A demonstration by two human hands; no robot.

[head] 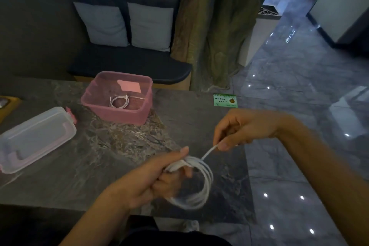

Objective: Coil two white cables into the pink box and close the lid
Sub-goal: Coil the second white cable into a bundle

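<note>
Left hand (157, 175) gripped coiled white cable (196, 189) over grey marble table (60, 181), right hand (241, 128) pinched its loose end; second small white cable coil (119, 102) lay inside open translucent pink plastic box (119, 114), clear lid with pink clips (36, 138) left of it

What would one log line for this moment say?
left hand: holds coiled cable | right hand: pinches its free end | pink box: open, one cable inside | lid: off
</note>
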